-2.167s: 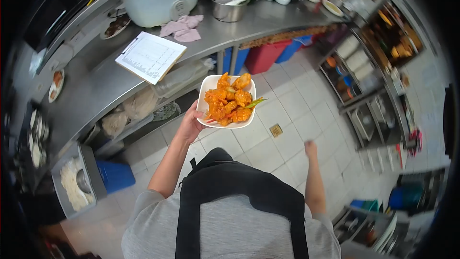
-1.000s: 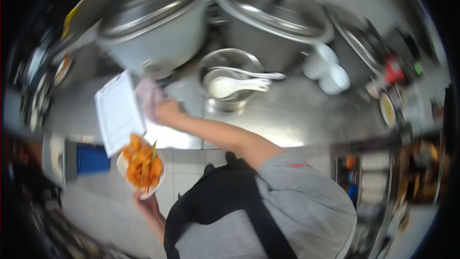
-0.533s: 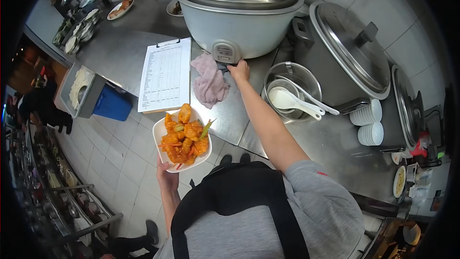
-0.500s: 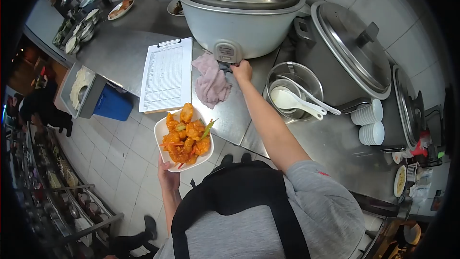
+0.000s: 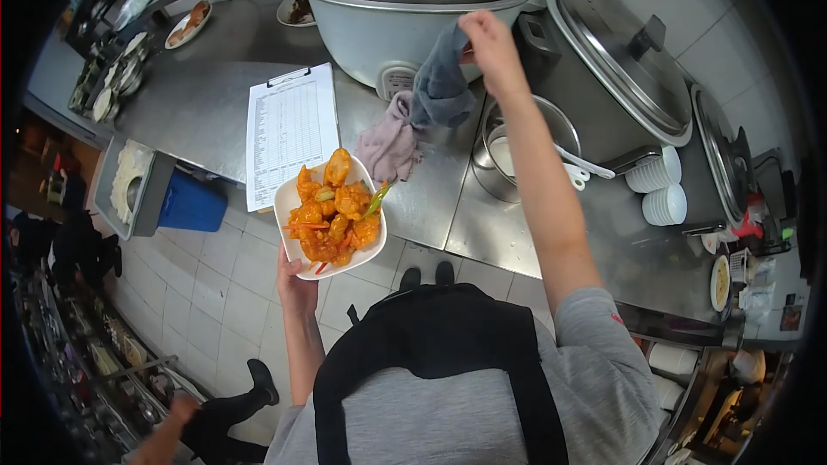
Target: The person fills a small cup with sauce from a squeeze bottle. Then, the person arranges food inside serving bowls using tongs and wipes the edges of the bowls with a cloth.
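Observation:
My left hand (image 5: 297,282) is closed on the near left edge of a white bowl (image 5: 284,198). Orange, sauce-coated fried pieces (image 5: 332,215) with a few vegetable strips fill the bowl. Raised in front of the big rice cooker (image 5: 345,43), my right hand (image 5: 491,39) pinches a grey-blue cloth (image 5: 444,82) by its top end. The cloth hangs down, its lower end beside a crumpled pinkish cloth (image 5: 388,146) on the steel counter. A clipboard with a printed sheet (image 5: 291,133) lies left of the pink cloth, just beyond the bowl.
A metal pot (image 5: 495,181) with white ladles stands on the right, partly behind my forearm. Stacked white bowls (image 5: 662,205) and more lidded cookers (image 5: 620,60) are further right. A flour bin (image 5: 129,189) and blue tub (image 5: 194,202) stand at left. A co-worker's arm (image 5: 168,430) shows lower left.
My right hand has lifted the grey-blue cloth up from the counter by the cooker's base. The bowl stays in my left hand. A co-worker's arm has come into view at lower left.

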Demonstrator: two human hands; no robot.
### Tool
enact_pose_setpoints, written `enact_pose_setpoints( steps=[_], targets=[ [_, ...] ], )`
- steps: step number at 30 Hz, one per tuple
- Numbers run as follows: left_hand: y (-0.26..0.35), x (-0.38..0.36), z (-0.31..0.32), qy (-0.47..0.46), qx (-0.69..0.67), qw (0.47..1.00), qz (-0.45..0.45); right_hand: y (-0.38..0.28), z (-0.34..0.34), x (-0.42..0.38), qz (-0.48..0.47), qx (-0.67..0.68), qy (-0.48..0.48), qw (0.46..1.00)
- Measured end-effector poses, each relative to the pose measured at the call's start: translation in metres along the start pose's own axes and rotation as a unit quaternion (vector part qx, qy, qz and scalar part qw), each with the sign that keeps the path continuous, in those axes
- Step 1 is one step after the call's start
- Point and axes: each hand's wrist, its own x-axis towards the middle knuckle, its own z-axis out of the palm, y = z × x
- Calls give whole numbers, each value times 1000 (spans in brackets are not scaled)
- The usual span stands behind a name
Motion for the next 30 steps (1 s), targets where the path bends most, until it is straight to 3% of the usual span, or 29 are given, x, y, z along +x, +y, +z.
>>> enact_pose_setpoints(
  steps=[5,7,8,12,14,17,21,23,24,29,30],
  targets=[
    [1,6,5,-1,6,1000,-9,-56,-19,-19,-16,5,-44,999],
    [5,9,8,-1,9,1000,-15,-61,-25,-26,-51,-31,-39,997],
    [3,7,8,2,11,1000,-16,-59,-23,-33,-31,-140,-78,987],
    [3,7,7,-7,16,1000,-16,-57,-34,-41,-8,-123,-35,992],
    [5,8,8,-7,19,1000,-18,-63,-36,-51,32,-53,-85,994],
    [6,11,10,3,24,999,-24,-73,-42,-61,22,13,-76,997],
    [5,13,10,-4,17,999,-31,-93,-49,-97,25,2,-97,995],
    [5,18,8,-13,9,1000,-23,-102,-60,-114,-20,96,-73,992],
    [5,20,6,-17,5,999,-26,-104,-68,-119,-28,107,-106,988],
    [2,17,17,-49,28,998,10,-29,-53,-148,52,39,-91,994],
    [1,15,21,-32,33,999,14,1,-47,-160,39,-87,-117,989]
  ],
)
